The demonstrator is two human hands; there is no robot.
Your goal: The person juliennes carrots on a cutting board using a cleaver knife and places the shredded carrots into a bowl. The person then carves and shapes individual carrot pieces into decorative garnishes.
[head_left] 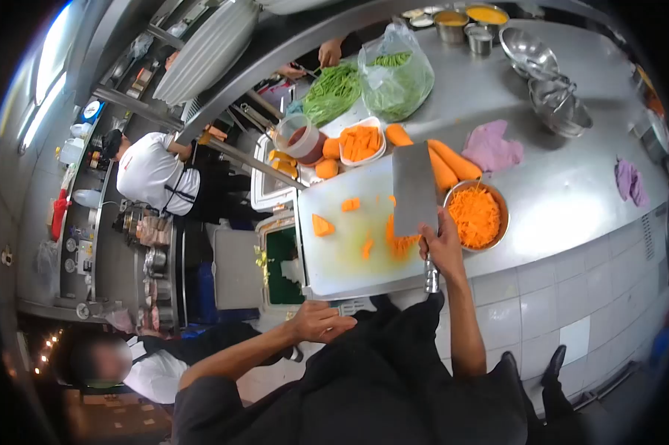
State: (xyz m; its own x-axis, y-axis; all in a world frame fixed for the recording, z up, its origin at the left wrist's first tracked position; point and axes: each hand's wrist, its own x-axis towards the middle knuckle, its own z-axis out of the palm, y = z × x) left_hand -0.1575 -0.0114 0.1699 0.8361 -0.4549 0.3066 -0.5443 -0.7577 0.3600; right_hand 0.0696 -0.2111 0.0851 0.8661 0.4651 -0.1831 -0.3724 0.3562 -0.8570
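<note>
My right hand grips a cleaver, its broad blade raised over the right side of a white cutting board. Shredded carrot lies on the board, partly hidden by the blade. Carrot chunks rest farther left on it. My left hand, fingers curled and nothing visible in them, is just off the board's near edge. Right of the cleaver, a metal bowl holds a heap of carrot shreds. Whole carrots lie behind the blade.
A white tub of carrot pieces stands behind the board, near a bag of green beans. Purple cloths and metal bowls sit on the steel counter. A green-lined bin is at left. Other people stand nearby.
</note>
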